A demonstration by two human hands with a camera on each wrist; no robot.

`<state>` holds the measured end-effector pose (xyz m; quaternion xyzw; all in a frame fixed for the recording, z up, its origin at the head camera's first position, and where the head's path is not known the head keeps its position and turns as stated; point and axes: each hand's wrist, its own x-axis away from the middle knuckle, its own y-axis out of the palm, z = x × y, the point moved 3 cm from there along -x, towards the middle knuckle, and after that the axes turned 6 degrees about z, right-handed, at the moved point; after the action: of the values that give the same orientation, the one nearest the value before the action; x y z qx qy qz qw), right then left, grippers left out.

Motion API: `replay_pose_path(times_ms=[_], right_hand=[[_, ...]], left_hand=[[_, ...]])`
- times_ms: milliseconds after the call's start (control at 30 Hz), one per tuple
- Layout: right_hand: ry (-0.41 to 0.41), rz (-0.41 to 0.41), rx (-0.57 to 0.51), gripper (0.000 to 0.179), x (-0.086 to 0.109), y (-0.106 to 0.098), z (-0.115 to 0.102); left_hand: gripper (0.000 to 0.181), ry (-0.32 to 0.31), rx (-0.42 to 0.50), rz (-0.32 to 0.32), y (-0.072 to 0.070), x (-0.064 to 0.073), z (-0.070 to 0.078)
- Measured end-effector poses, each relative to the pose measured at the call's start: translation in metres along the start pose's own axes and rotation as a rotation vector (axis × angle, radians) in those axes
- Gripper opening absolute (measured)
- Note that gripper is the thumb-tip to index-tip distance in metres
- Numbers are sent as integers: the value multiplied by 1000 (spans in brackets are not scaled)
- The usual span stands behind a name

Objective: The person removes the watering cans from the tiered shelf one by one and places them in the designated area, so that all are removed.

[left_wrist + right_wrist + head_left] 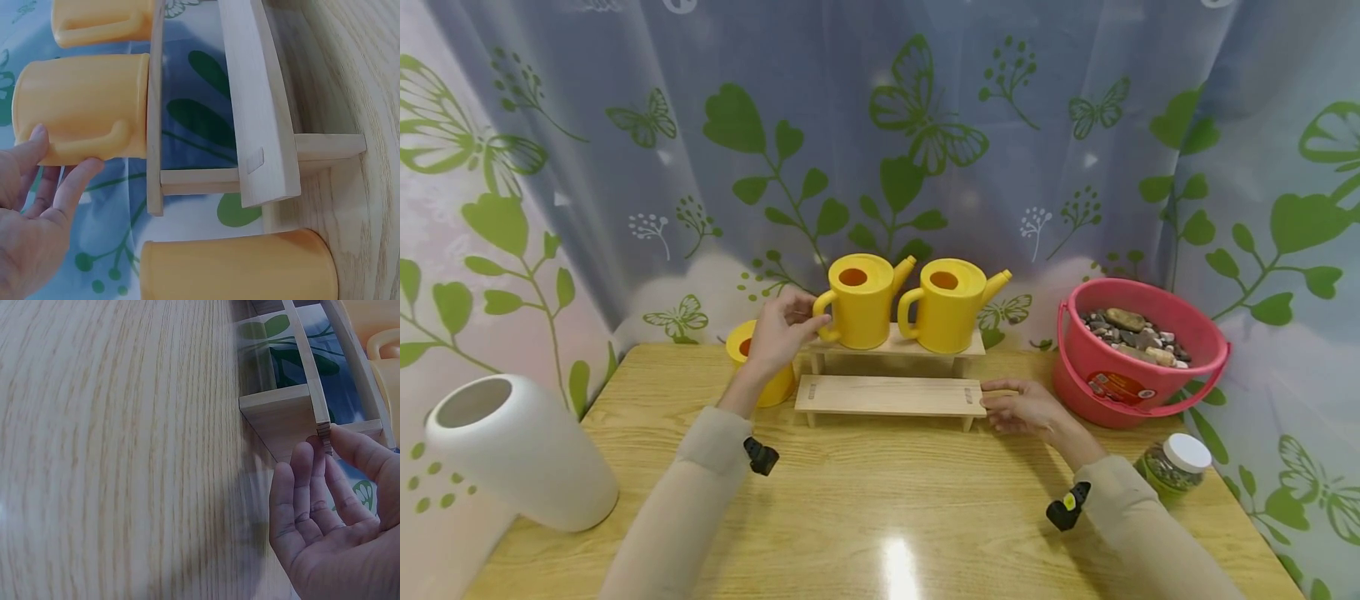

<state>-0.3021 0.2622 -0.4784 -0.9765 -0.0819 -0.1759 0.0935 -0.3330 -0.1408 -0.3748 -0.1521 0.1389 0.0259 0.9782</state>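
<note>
Two yellow watering cans stand side by side on the upper tier of a wooden stepped stand [891,394]. My left hand [785,330] pinches the handle of the left watering can [862,310], thumb on one side and fingers on the other in the left wrist view. Beside it is the right watering can [950,314], its spout also pointing right. With thumb and fingertips, my right hand [337,506] grips the right end of the lower tier. A third yellow watering can [240,269] stands on the table left of the stand, partly hidden by my left forearm.
A white vase [523,454] is at the table's left. On the right stand a pink bucket [1138,367] holding stones [1131,337] and a jar with a white lid [1176,467]. Behind the wooden table [850,500] hangs a patterned curtain [850,125].
</note>
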Motion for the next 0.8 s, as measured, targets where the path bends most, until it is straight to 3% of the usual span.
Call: replay_pose_path(times_ms=[133,300,533,800], right_hand=[[7,6,4,52,-2,-1,2],[6,19,13,54,-2,-1,2],[10,26,10,55,-3,0,2],[2,24,16,56,-2,0,1]], left_hand=[[34,31,-7,31,-5,5,2],[35,72,21,90,-19,17,14],[32,113,64,226,-55,40,35],[21,130,74,427,-100,58,41]])
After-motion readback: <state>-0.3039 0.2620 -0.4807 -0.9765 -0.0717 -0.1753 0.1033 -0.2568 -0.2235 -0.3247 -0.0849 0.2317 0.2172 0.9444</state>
